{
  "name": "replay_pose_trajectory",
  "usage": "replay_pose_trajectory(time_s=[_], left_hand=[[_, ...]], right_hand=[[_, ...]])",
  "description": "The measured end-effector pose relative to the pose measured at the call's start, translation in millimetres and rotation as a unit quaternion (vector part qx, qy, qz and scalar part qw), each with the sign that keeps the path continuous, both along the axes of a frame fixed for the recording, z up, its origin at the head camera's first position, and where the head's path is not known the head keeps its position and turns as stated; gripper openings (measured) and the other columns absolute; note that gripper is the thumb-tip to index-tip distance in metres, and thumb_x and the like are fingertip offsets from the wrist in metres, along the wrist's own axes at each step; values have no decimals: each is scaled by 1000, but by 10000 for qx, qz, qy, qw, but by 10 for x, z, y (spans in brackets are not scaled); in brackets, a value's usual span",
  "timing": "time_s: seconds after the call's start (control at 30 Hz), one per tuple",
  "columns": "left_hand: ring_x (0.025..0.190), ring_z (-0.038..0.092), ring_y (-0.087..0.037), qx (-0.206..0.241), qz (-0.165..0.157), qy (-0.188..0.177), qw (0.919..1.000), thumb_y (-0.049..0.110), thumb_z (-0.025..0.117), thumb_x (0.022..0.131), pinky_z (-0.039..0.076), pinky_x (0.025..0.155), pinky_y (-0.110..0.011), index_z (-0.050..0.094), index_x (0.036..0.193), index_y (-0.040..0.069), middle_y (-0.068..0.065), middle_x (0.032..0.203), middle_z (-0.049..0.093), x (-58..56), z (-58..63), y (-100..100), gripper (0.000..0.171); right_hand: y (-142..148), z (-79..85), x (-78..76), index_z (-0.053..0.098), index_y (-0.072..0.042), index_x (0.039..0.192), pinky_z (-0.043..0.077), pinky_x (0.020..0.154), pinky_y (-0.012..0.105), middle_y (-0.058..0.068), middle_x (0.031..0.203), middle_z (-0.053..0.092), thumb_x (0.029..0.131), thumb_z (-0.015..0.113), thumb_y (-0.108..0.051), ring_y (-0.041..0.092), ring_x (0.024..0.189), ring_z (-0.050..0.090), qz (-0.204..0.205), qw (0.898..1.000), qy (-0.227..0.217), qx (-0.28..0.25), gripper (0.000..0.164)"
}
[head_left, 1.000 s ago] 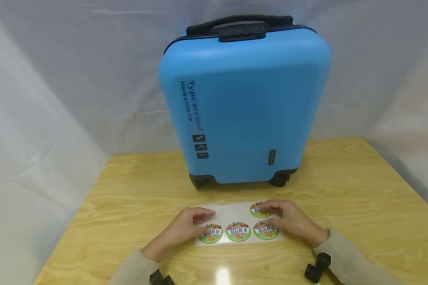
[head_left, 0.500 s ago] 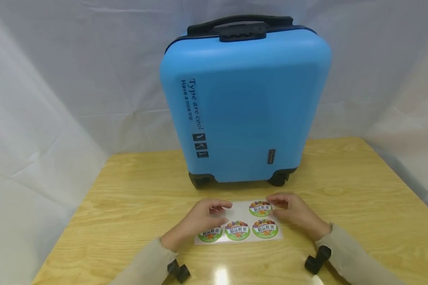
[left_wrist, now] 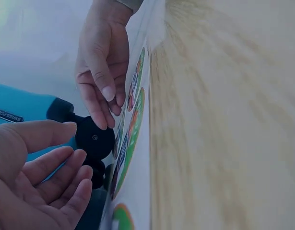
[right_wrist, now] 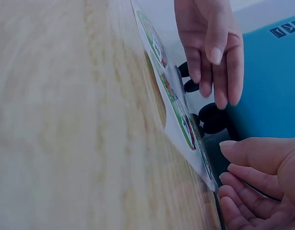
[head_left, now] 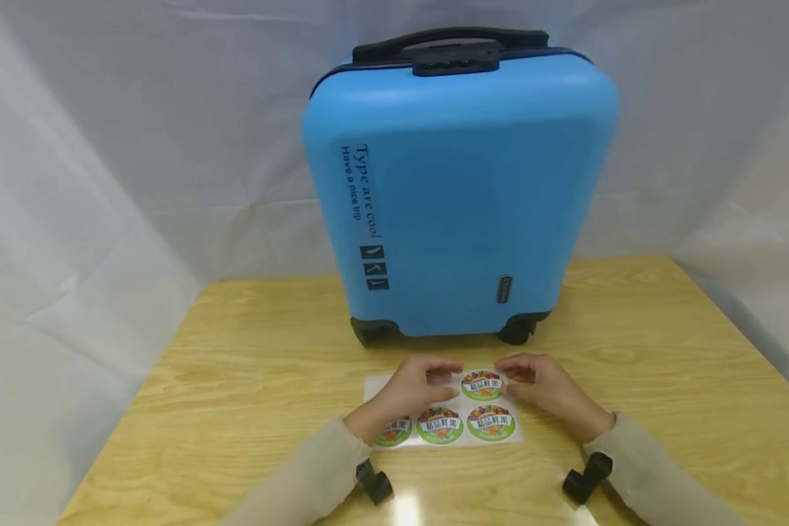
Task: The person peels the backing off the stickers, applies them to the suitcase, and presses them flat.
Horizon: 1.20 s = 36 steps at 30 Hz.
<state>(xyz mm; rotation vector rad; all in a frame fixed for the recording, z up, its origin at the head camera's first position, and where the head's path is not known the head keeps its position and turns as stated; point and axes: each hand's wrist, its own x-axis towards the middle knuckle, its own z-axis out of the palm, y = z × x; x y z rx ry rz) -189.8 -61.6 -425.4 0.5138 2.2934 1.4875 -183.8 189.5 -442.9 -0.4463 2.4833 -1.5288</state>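
A white sheet (head_left: 408, 435) lies on the table in front of the suitcase. Round fruit-label stickers fill its front row, and a single sticker (head_left: 482, 386) sits at its back right. My left hand (head_left: 417, 387) hovers over the middle of the sheet with fingers loosely bent, left of that sticker, covering part of the front-left label (head_left: 394, 432). At the sheet's right edge is my right hand (head_left: 546, 387), its fingertips right beside the same sticker. In the right wrist view, its thumb and fingers (right_wrist: 248, 151) are apart near the sheet's corner, with nothing between them.
A blue hard-shell suitcase (head_left: 460, 190) with a black handle (head_left: 450, 40) stands upright on black wheels (head_left: 516, 332) behind the sheet. The wooden table (head_left: 237, 351) extends to both sides. White cloth (head_left: 138, 146) hangs around the back and sides.
My left hand has slid right from the sheet's left edge to its middle. My right hand has drawn back from over the right-hand stickers to the sheet's right edge. The sheet stays flat.
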Motion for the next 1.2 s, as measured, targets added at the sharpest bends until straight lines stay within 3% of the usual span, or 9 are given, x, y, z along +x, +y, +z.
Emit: replay_pose_trajectory(time_s=[0.3, 0.5, 0.83, 1.2], left_hand=[[113, 58, -25, -269, 429, 231, 9984, 1, 70, 81, 46, 95, -36, 63, 120, 2, -9, 119, 65, -109, -16, 129, 40], [111, 58, -25, -395, 411, 215, 9981, -2, 72, 77, 46, 95, -37, 64, 119, 4, -8, 118, 65, -159, -65, 116, 43], [108, 60, -23, -1114, 124, 731, 9910, 3, 77, 75, 47, 92, -34, 65, 118, 6, -6, 119, 65, -187, -88, 87, 45], [97, 62, -20, -1204, 122, 878, 9888, 3, 77, 75, 50, 85, -30, 67, 113, 5, -4, 107, 69, -170, -62, 99, 40]], right_hand=[[-90, 64, 61, 61, 4, 118, 50, 82, 27, 21, 120, 59, 85, 67, -7, 25, 101, 60, 136, 9991, -350, -182, 35], [-109, 39, 88, 59, 7, 119, 51, 77, 24, 24, 121, 57, 84, 69, -10, 24, 97, 61, 299, 9979, -430, -371, 40], [-125, 37, 86, 59, 8, 119, 52, 74, 24, 24, 118, 60, 86, 67, -9, 22, 93, 62, 287, 9975, -550, -349, 39], [-131, 54, 111, 57, 10, 121, 53, 73, 25, 25, 119, 59, 87, 65, -7, 22, 93, 63, 304, 9948, -798, -547, 38]])
